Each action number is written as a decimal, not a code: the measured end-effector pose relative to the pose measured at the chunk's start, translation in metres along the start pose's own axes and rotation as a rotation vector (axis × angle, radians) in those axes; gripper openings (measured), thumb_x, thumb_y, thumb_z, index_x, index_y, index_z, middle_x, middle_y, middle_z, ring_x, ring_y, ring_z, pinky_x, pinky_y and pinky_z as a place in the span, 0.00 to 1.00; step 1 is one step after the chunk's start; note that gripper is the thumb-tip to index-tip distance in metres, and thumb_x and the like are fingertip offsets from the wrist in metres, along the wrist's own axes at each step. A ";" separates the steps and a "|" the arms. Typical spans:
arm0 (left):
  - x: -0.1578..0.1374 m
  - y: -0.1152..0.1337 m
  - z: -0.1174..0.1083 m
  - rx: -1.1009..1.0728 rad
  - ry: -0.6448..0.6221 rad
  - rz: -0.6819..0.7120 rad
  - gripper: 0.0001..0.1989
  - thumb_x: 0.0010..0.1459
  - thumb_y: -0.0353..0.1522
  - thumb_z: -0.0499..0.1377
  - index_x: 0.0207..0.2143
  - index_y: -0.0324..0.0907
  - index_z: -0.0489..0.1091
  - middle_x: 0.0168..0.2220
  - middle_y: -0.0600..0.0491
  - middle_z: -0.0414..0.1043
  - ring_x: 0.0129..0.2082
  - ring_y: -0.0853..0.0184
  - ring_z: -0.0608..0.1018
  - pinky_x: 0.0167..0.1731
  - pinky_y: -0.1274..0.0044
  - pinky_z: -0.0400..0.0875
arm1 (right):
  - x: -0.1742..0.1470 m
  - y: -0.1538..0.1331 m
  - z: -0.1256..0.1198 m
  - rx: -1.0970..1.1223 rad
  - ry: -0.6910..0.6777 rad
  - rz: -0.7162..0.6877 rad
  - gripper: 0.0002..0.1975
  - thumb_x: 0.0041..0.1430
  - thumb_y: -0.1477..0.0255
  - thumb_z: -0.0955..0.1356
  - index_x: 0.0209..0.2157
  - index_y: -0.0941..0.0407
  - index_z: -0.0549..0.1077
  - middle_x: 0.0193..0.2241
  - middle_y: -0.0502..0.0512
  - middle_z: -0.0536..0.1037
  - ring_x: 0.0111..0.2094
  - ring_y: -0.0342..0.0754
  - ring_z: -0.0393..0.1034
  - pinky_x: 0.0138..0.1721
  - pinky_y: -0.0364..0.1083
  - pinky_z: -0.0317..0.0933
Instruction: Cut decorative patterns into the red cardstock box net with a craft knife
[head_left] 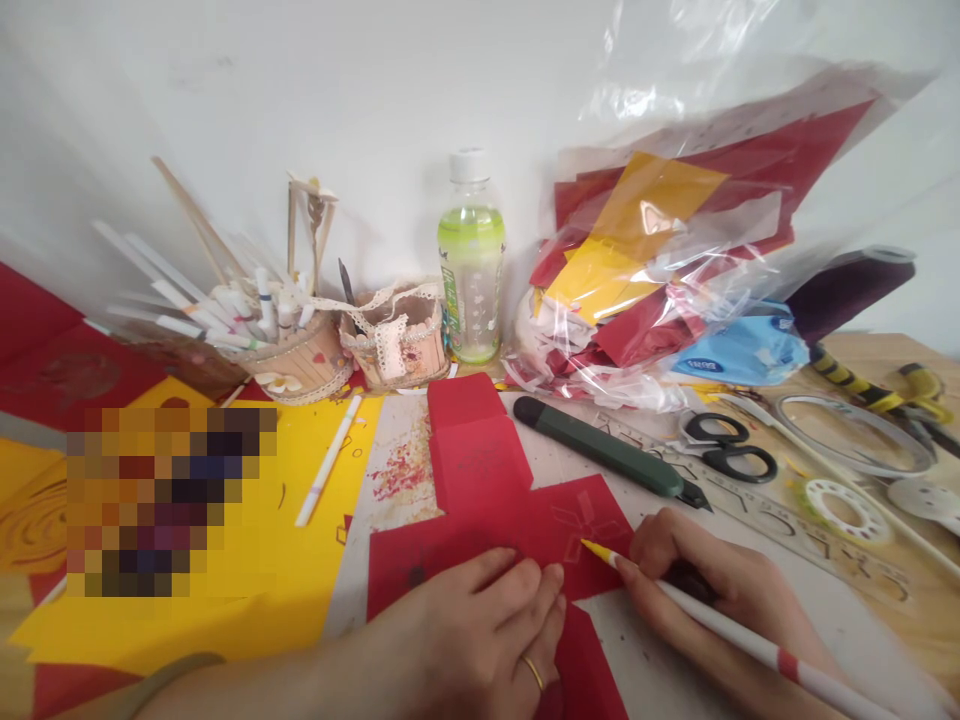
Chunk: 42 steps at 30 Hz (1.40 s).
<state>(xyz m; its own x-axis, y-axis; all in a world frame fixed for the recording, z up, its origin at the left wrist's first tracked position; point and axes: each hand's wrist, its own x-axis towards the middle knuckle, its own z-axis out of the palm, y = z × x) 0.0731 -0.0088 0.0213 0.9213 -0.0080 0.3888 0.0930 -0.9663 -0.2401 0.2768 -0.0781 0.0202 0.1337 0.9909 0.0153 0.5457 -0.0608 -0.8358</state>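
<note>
A red paper cut-out (pixel 480 455), shaped like an unfolded box, lies on a whitish sheet in front of me. My left hand (pixel 487 620), with a ring on one finger, rests flat on it and presses it down. Between the fingers and thumb of my right hand (pixel 712 580) is a white marker pen (pixel 720 625) with a yellow tip and a red band. Its tip touches a right-hand panel of the red paper, where a faint petal-like outline (pixel 585 525) shows. The lower part of the red paper is partly hidden under my left hand.
Behind the paper lie a green utility knife (pixel 600 445), black-handled scissors (pixel 731 448) and a clear stencil ruler (pixel 795 520). A second white marker (pixel 328 460) lies on yellow paper (pixel 285 590). Pen baskets (pixel 300 360), a bottle (pixel 471 270) and a plastic bag (pixel 637 290) line the wall.
</note>
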 end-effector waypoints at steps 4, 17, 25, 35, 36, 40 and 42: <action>0.000 -0.001 0.000 0.003 0.019 -0.009 0.13 0.62 0.26 0.49 0.42 0.35 0.73 0.43 0.52 0.75 0.41 0.66 0.74 0.43 0.76 0.68 | 0.000 -0.002 0.000 -0.003 -0.037 -0.018 0.14 0.58 0.66 0.62 0.20 0.53 0.58 0.18 0.46 0.65 0.21 0.42 0.56 0.20 0.41 0.51; 0.002 -0.001 -0.003 0.002 0.016 -0.015 0.14 0.63 0.26 0.48 0.41 0.36 0.73 0.42 0.53 0.75 0.41 0.67 0.74 0.42 0.76 0.69 | 0.001 -0.001 -0.003 -0.047 -0.075 -0.065 0.13 0.58 0.67 0.62 0.21 0.53 0.58 0.18 0.46 0.65 0.20 0.42 0.58 0.20 0.41 0.53; 0.002 -0.002 -0.001 -0.006 -0.002 -0.005 0.14 0.62 0.26 0.48 0.42 0.35 0.72 0.43 0.52 0.75 0.42 0.66 0.74 0.43 0.76 0.69 | 0.001 0.002 -0.003 -0.079 -0.043 -0.060 0.13 0.57 0.65 0.63 0.22 0.53 0.58 0.19 0.46 0.65 0.20 0.42 0.58 0.19 0.40 0.54; 0.000 0.000 -0.001 0.004 -0.011 0.001 0.12 0.61 0.28 0.51 0.43 0.35 0.72 0.44 0.51 0.74 0.42 0.66 0.74 0.43 0.76 0.68 | 0.003 -0.007 -0.007 -0.104 -0.119 -0.063 0.12 0.58 0.66 0.62 0.22 0.53 0.60 0.20 0.47 0.69 0.22 0.43 0.62 0.21 0.41 0.58; 0.000 0.000 0.000 0.006 -0.003 0.003 0.12 0.61 0.28 0.51 0.43 0.35 0.72 0.44 0.51 0.74 0.42 0.66 0.74 0.43 0.76 0.69 | 0.003 -0.007 -0.007 -0.101 -0.092 -0.052 0.12 0.58 0.66 0.62 0.22 0.53 0.61 0.20 0.48 0.69 0.22 0.43 0.62 0.21 0.41 0.58; -0.001 0.000 0.002 0.006 0.013 0.005 0.12 0.61 0.28 0.51 0.43 0.34 0.72 0.43 0.50 0.74 0.41 0.65 0.74 0.42 0.75 0.69 | 0.002 -0.006 -0.004 -0.083 -0.060 -0.036 0.12 0.57 0.66 0.62 0.21 0.53 0.61 0.19 0.48 0.68 0.20 0.42 0.60 0.19 0.41 0.55; -0.001 0.000 0.003 0.005 0.007 0.005 0.12 0.62 0.28 0.51 0.43 0.34 0.72 0.44 0.50 0.74 0.41 0.66 0.74 0.42 0.76 0.69 | 0.002 -0.006 -0.003 -0.080 -0.067 -0.050 0.13 0.57 0.65 0.62 0.21 0.53 0.60 0.19 0.48 0.68 0.21 0.42 0.61 0.19 0.41 0.56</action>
<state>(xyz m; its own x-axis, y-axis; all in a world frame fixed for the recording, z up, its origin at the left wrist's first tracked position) 0.0735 -0.0076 0.0189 0.9189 -0.0152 0.3942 0.0898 -0.9650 -0.2464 0.2765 -0.0757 0.0272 0.0505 0.9986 0.0173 0.6149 -0.0175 -0.7884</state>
